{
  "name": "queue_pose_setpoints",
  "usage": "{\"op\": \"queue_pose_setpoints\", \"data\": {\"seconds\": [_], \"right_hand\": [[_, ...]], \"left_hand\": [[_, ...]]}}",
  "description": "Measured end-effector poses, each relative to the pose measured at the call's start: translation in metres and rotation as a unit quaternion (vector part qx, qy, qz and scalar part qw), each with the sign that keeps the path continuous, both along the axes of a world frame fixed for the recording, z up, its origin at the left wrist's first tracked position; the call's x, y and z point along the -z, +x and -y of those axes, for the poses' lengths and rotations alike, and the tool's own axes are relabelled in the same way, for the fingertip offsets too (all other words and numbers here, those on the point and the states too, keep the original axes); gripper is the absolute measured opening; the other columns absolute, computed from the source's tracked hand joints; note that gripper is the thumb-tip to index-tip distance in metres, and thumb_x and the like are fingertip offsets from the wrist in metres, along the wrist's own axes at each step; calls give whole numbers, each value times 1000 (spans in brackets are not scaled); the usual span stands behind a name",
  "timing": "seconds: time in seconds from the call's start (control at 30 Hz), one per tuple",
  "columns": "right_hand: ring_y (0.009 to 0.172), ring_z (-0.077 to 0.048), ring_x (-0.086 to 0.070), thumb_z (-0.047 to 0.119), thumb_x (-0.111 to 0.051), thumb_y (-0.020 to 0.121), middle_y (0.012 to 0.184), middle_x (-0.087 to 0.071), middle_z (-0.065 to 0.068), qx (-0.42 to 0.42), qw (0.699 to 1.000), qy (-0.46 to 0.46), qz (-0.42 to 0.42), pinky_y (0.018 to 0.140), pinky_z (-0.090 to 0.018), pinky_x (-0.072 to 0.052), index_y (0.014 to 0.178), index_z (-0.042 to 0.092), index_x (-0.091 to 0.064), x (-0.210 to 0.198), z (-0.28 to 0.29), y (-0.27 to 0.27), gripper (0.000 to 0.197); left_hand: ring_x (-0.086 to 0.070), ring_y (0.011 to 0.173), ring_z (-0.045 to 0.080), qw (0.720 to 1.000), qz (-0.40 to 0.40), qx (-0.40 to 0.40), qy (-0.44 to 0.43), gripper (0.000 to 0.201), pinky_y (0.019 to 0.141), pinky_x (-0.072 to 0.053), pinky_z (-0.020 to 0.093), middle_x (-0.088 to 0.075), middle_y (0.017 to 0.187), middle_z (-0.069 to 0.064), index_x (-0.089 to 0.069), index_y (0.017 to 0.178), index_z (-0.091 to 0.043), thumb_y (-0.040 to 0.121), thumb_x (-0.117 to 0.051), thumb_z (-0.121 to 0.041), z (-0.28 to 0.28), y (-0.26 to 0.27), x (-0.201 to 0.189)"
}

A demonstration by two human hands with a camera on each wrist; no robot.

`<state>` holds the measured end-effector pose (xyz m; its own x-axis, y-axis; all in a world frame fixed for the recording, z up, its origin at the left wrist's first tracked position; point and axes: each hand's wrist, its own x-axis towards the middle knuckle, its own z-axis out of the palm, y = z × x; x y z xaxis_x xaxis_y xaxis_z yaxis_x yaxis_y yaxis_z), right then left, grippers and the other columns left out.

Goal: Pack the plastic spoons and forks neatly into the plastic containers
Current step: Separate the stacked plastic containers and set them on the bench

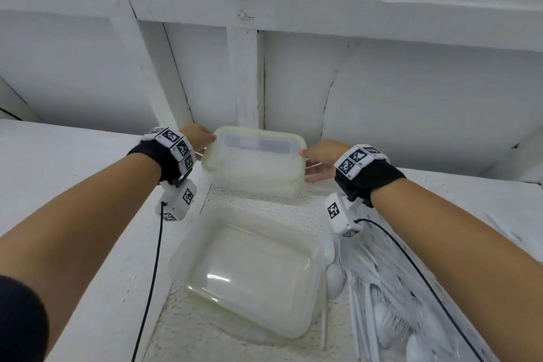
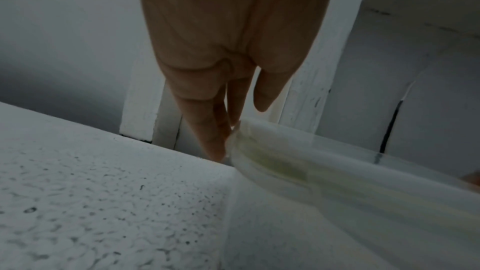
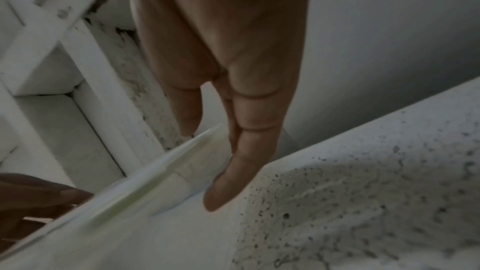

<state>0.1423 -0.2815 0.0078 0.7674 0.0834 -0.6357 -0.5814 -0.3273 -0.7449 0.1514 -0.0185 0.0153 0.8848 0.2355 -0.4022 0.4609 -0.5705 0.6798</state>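
Observation:
A translucent lid with a pale green seal is held at the far side of the table between both hands. My left hand pinches its left end and my right hand pinches its right end. In the left wrist view the thumb lies above the lid and the fingers under its edge. The right wrist view shows the same hold on the lid. A second container body shows under the lid; whether the lid is seated on it I cannot tell. An open container stands nearer me, nothing inside. White plastic spoons and forks lie heaped to its right.
The white table runs left and right of the containers. A white wall with wooden beams rises just behind the lid. Black cables hang from both wrist cameras, the right one crossing the cutlery heap.

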Motion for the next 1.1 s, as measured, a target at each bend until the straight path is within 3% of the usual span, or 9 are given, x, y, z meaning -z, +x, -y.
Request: {"op": "queue_pose_setpoints", "data": {"seconds": [0.13, 0.27, 0.37, 0.47, 0.57, 0.67, 0.8, 0.93, 1.1], "right_hand": [[73, -22, -62, 11, -61, 89, 85, -60, -14, 17, 998, 51, -17, 54, -33, -59, 108, -4, -53, 12, 5, 8, 25], [75, -23, -59, 11, -59, 90, 86, -58, -15, 32, 992, 121, -35, 50, -28, -57, 88, 2, -55, 22, 8, 9, 10], [73, -22, -56, 11, -55, 92, 82, -55, -13, 43, 985, 166, -33, 50, -26, -57, 80, 5, -52, 29, 10, 6, 14], [74, -22, -59, 13, -57, 91, 87, -58, -13, 33, 987, 156, -4, 49, -26, -56, 95, 3, -53, 31, 8, 9, 12], [73, -22, -61, 14, -60, 90, 90, -59, -13, 39, 992, 114, 43, 46, -25, -54, 108, 4, -46, 29, 7, 13, 25], [71, -20, -61, 14, -60, 90, 84, -60, -12, 24, 990, 133, 35, 48, -25, -55, 99, 2, -51, 30, 8, 11, 18], [61, -16, -64, 13, -58, 90, 78, -62, -10, 10, 989, 144, 28, 49, -25, -55, 85, 4, -55, 30, 9, 11, 11], [60, -16, -65, 13, -58, 90, 80, -62, -11, 5, 989, 142, 35, 50, -25, -55, 88, 3, -54, 31, 9, 12, 11], [61, -17, -65, 14, -58, 91, 81, -61, -11, 14, 989, 137, 46, 49, -25, -55, 84, 5, -52, 33, 11, 18, 13]], "left_hand": [[-59, 96, 32, 999, -30, -17, -38, 28, 86, -51, 46, -59, 109, 19, -55, 115, 4, 96, -50, -15, -7, 5, 11], [-59, 90, 28, 994, -27, -25, -105, 19, 80, -50, 39, -63, 94, 11, -59, 107, -1, 95, -53, -14, -15, 6, 18], [-59, 79, 23, 985, -22, -38, -169, 16, 65, -56, 34, -61, 91, 11, -58, 105, 0, 94, -52, -11, -18, 4, 22], [-59, 78, 22, 972, -29, -49, -229, 12, 52, -57, 26, -59, 92, 14, -56, 98, 3, 94, -50, -7, -21, 1, 26], [-58, 79, 23, 966, -33, -54, -251, 13, 50, -57, 25, -58, 90, 13, -54, 102, 4, 95, -49, -7, -22, 0, 28], [-57, 79, 23, 964, -42, -46, -258, 13, 51, -57, 27, -57, 91, 14, -55, 90, 2, 96, -47, -6, -21, 0, 26], [-56, 79, 23, 962, -68, -34, -261, 14, 75, -52, 38, -57, 90, 14, -53, 88, 2, 96, -44, -5, -24, 0, 24], [-57, 79, 23, 957, -78, -23, -280, 15, 50, -56, 28, -58, 89, 13, -53, 90, 1, 97, -41, -5, -25, -2, 24], [-68, 63, 15, 952, -88, -20, -293, 16, 50, -56, 24, -71, 71, 4, -55, 92, -4, 97, -42, -10, -26, 1, 25]]}}
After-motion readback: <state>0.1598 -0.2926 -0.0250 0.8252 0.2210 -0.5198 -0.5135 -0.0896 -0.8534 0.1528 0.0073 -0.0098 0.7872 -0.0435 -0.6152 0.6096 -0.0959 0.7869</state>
